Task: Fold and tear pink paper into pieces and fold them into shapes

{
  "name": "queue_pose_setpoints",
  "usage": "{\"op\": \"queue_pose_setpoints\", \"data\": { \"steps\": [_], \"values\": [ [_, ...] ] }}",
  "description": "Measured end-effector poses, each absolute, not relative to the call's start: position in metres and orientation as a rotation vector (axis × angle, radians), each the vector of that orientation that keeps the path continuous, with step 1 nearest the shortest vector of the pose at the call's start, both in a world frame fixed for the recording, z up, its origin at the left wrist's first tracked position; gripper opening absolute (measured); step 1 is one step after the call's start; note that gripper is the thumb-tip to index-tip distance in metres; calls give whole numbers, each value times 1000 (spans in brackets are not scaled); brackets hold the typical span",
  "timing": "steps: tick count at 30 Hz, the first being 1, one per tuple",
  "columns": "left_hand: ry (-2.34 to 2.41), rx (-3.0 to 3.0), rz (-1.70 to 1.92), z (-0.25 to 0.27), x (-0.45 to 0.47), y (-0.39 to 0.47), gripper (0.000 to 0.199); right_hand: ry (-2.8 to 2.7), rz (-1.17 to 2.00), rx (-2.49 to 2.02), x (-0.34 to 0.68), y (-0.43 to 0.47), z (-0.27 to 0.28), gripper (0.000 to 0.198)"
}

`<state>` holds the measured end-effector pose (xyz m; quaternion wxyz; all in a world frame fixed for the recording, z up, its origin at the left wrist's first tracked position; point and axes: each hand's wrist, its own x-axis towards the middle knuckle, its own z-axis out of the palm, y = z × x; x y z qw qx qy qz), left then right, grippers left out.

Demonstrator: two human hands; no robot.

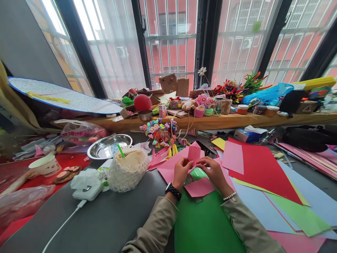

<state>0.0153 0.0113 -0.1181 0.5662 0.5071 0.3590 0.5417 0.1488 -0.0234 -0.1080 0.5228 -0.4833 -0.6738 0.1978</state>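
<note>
Between my two hands a small piece of pink paper (pixel 194 154) stands up, with a fold or edge pinched at its lower part. My left hand (pixel 182 172) grips its left side with thumb and fingers together. On the other side my right hand (pixel 212 172) pinches the right edge. Just below the hands lies another pink paper piece (pixel 200 187), partly over a green board (pixel 205 221). Larger pink sheets (pixel 168 169) spread out behind and under the hands. A clear-and-green item under my fingers is partly hidden.
Left of my arms stand a coconut in white foam netting (pixel 128 170), a white charger with cable (pixel 88 191) and a metal bowl (pixel 109 146). To the right lie coloured sheets, with a red one (pixel 259 168) on top. Behind, a cluttered ledge (pixel 168 123) runs below the windows.
</note>
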Motion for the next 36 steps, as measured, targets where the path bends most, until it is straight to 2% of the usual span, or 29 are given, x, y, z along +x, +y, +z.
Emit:
{"op": "queue_pose_setpoints", "data": {
  "steps": [20, 36],
  "values": [
    [885, 1167, 1232, -117, 14, 11, 19, -1630, 569, -1120, 149, -25, -107, 21],
    [942, 1173, 1186, -112, 14, 7, 20, -1686, 685, -1153, 162, -21, -104, 15]
  ]
}}
